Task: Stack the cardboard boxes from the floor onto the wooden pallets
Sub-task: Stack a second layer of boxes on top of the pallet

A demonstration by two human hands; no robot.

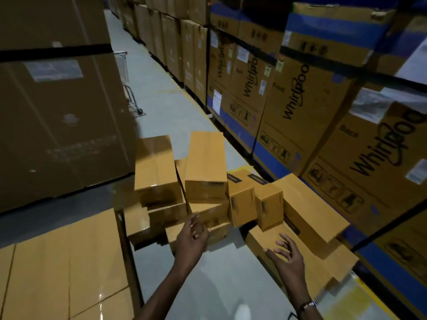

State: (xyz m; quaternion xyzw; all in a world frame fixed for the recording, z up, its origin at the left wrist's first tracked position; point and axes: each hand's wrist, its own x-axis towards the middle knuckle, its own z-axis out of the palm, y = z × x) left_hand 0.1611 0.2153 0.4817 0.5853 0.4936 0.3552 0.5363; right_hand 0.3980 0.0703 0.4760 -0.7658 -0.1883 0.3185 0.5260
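Several tan cardboard boxes lie in a loose heap on the grey floor ahead. A long box stands on top of the heap, with another box to its left. My left hand is stretched out with spread fingers in front of a low box in the heap; whether it touches the box I cannot tell. Over a flat box at the right hovers my right hand, fingers spread and holding nothing. At the lower left, a layer of stacked boxes shows its tops; the pallet under it is hidden.
Tall printed appliance cartons line the right side on blue bases. A huge brown carton stands at the left. Behind it a metal trolley is partly hidden. An aisle of grey floor runs away between them.
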